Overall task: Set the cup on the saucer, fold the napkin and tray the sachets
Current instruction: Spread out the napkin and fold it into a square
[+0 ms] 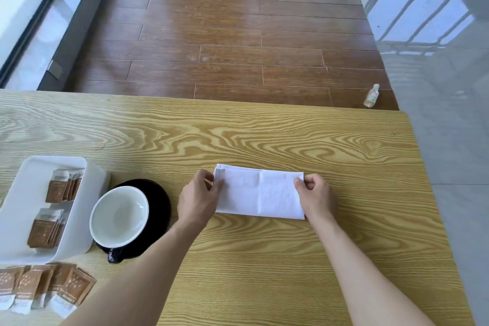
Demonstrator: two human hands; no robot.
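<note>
Left hand (pixel 199 200) pinches the left end of the napkin (pixel 260 194), thumb and fingers pressed together on the cloth's upper left corner; right hand (pixel 316 197) pinches the right end in the same manner, thumb on top near the upper right corner. Both forearms reach in from the near edge of the tabletop (pixel 264 135).

Napkin: white, folded into a long rectangle, lying flat at the centre of the tabletop with its long side running left to right; a vertical crease shows near its middle; layered edges show along the far side.

Cup (pixel 119 216): white inside, dark outside, upright and seated on the black saucer (pixel 160 201); the cup's handle points toward the near edge; the saucer lies to the left of the left hand and just beside the tray (pixel 31 167).

Tray: white, rectangular, with raised walls, at the left edge of the tabletop; two groups of brown sachets (pixel 59 185) stand on edge inside it, one group toward the far end, one toward the near end.

Loose sachets (pixel 71 287): several brown and white packets fanned out flat on the tabletop, just in front of the tray's near wall, at the lower left of the view.

Beyond the tabletop, a small clear bottle (pixel 371 96) stands on the wooden floor (pixel 232 34) at the right, near the tiled area.
</note>
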